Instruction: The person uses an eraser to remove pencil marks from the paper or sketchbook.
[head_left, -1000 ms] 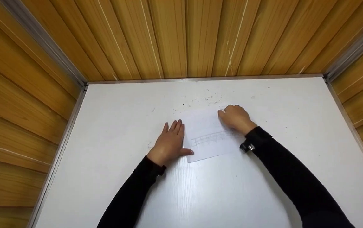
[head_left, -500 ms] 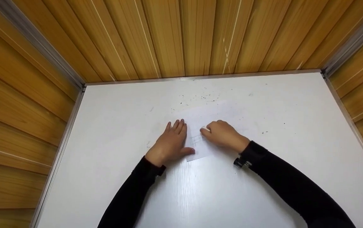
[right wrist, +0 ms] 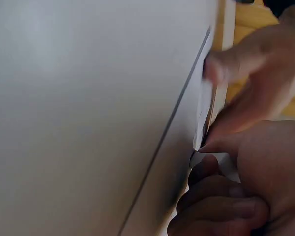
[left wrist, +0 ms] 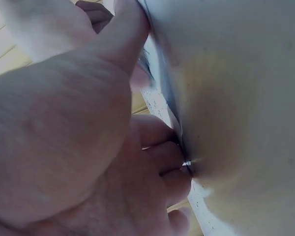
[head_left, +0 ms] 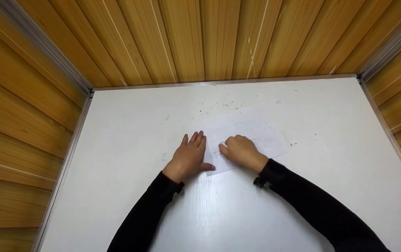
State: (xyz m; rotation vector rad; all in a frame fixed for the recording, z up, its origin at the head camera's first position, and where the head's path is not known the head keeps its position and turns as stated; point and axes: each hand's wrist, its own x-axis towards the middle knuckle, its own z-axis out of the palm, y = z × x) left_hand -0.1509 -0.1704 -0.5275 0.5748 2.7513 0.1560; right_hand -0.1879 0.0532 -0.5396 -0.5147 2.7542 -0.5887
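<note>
1. The sheet of paper (head_left: pixel 249 120) is lying flat near the middle of the white table (head_left: pixel 133 119), its near edge slanting upward to the right.
2. Faint grid-like lines (head_left: pixel 263 142) are running across the sheet; the right hand is covering their middle section.
3. The small white object (head_left: pixel 222 143) is protruding between the thumb and index finger of the right hand, over the left part of the sheet. The fingers are hiding most of its body; its contact with the paper cannot be determined.
4. The right hand (head_left: pixel 240 150) is grasping the white object, with the thumb pressing toward the index finger and the remaining fingers curling into the palm.
5. The left hand (head_left: pixel 188 157) is lying released and flat at the left edge of the sheet. Its fingers are pointing toward the far side, and its thumb is extending onto the near left corner of the paper.
6. Dark specks (head_left: pixel 226 104) are lying scattered on the table beyond the far edge of the sheet; a few are dotting the paper itself.
7. Black sleeves (head_left: pixel 319 203) are covering both forearms.
8. Wood-patterned panels (head_left: pixel 218 42) are enclosing the table at the far side, left and right, with metal framing (head_left: pixel 51 50) running along the corners.
</note>
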